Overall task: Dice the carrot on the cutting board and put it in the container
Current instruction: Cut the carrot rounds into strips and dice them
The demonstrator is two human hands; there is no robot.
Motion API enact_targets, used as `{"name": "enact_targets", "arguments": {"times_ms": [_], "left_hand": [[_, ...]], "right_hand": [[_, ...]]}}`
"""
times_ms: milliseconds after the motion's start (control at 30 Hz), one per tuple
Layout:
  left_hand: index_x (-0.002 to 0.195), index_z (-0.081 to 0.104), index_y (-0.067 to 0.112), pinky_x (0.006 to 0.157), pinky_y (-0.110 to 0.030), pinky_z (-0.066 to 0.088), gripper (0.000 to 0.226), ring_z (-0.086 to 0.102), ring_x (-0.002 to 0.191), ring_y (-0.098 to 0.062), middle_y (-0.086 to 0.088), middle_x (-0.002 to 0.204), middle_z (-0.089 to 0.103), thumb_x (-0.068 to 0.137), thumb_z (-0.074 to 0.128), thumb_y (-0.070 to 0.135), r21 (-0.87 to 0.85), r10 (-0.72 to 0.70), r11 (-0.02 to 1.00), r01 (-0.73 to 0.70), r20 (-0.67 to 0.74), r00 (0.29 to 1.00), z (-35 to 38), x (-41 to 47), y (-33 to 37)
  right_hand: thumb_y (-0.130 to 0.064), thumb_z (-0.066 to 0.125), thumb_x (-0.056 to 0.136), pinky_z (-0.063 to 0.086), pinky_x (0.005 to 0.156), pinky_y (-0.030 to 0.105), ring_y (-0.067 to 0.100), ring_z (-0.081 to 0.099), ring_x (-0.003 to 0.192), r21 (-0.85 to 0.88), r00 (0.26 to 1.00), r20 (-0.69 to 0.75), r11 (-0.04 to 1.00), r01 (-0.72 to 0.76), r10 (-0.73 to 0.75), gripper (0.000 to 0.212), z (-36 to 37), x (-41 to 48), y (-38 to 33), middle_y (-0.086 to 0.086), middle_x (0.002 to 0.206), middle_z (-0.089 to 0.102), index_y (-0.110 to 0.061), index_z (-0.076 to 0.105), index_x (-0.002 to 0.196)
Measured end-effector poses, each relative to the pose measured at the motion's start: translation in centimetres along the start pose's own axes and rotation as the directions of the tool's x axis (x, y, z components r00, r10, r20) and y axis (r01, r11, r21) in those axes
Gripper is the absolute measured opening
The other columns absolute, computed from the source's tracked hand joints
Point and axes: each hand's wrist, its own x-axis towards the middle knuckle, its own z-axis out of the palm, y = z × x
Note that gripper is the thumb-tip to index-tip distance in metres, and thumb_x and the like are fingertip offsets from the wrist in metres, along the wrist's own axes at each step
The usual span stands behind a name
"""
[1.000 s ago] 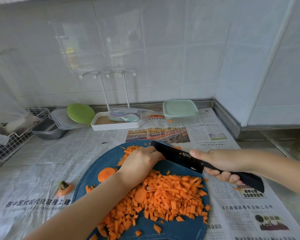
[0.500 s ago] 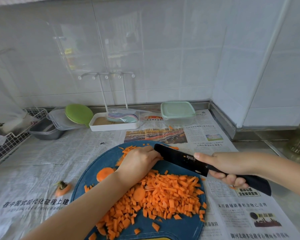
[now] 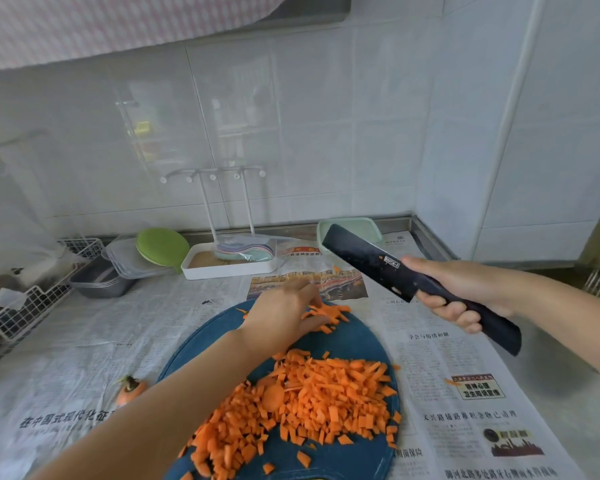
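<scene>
Newspaper (image 3: 94, 327) covers the counter, and the blue cutting board (image 3: 355, 341) on it carries a broad heap of diced carrot (image 3: 312, 400). The left hand (image 3: 284, 311) lies with fingers straight on a few carrot strips (image 3: 329, 315) at the board's far edge — the right hand (image 3: 465, 292) grips the black knife (image 3: 368, 263) by its handle, blade raised off the board, partly hiding the mint container (image 3: 368, 226) by the wall.
</scene>
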Motion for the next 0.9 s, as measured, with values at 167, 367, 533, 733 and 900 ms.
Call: {"name": "enact_targets", "arguments": {"times_ms": [167, 367, 533, 733, 900], "left_hand": [[0.130, 0.056, 0.013, 0.109, -0.024, 0.028, 0.038, 0.043, 0.126, -0.015, -0.004, 0.134, 0.054, 0.095, 0.054, 0.029, -0.207, 0.131, 0.975, -0.084, 0.223, 0.966, 1.5, 2.3, 1.9], [0.131, 0.056, 0.010, 0.109, -0.024, 0.034, 0.035, 0.049, 0.127, -0.016, -0.005, 0.137, 0.054, 0.100, 0.046, 0.021, -0.148, 0.135, 0.984, -0.095, 0.292, 0.947, 2.0, 1.3, 0.2], [0.117, 0.067, 0.008, 0.101, -0.030, 0.045, 0.028, 0.059, 0.115, -0.018, -0.004, 0.123, 0.065, 0.096, 0.052, 0.019, -0.117, 0.119, 0.989, -0.090, 0.273, 0.955, 0.9, 0.2, -1.5], [0.116, 0.068, 0.017, 0.095, -0.012, 0.040, 0.026, 0.056, 0.108, -0.003, 0.010, 0.117, 0.064, 0.097, 0.053, 0.024, -0.276, -0.107, 0.947, 0.163, 0.207, 0.973, -1.5, -0.2, -1.4], [0.099, 0.075, 0.015, 0.076, -0.010, 0.046, 0.014, 0.059, 0.077, 0.005, 0.012, 0.086, 0.069, 0.089, 0.065, 0.016, -0.266, -0.316, 0.895, 0.357, 0.184, 0.931, -5.6, -1.7, -3.7]], "right_hand": [[-0.077, 0.032, 0.085, 0.028, 0.038, 0.021, 0.013, 0.026, 0.036, 0.059, 0.995, -0.091, 0.998, 0.035, -0.030, 0.067, -0.1, 0.1, 1.0, 0.002, 0.048, 0.032, -0.017, 0.039, 0.054], [-0.078, 0.034, 0.082, 0.029, 0.038, 0.022, 0.014, 0.027, 0.037, 0.066, 0.996, -0.084, 0.997, 0.027, -0.021, 0.068, -0.1, 0.5, 1.5, 0.003, 0.049, 0.032, -0.017, 0.042, 0.054], [-0.081, 0.034, 0.080, 0.028, 0.037, 0.022, 0.014, 0.026, 0.037, 0.039, 0.998, -0.061, 0.999, 0.022, -0.020, 0.069, 0.7, 1.1, 1.2, 0.003, 0.048, 0.032, -0.017, 0.041, 0.054], [-0.080, 0.031, 0.082, 0.028, 0.038, 0.021, 0.014, 0.027, 0.036, 0.002, 0.999, -0.044, 0.999, 0.032, -0.031, 0.069, 1.7, 1.2, 0.9, 0.002, 0.048, 0.032, -0.016, 0.039, 0.058], [-0.081, 0.031, 0.082, 0.030, 0.039, 0.022, 0.014, 0.029, 0.036, -0.073, 0.999, -0.038, 0.997, 0.024, -0.027, 0.069, 3.0, 1.3, 0.4, 0.002, 0.048, 0.034, -0.016, 0.039, 0.060]]}}
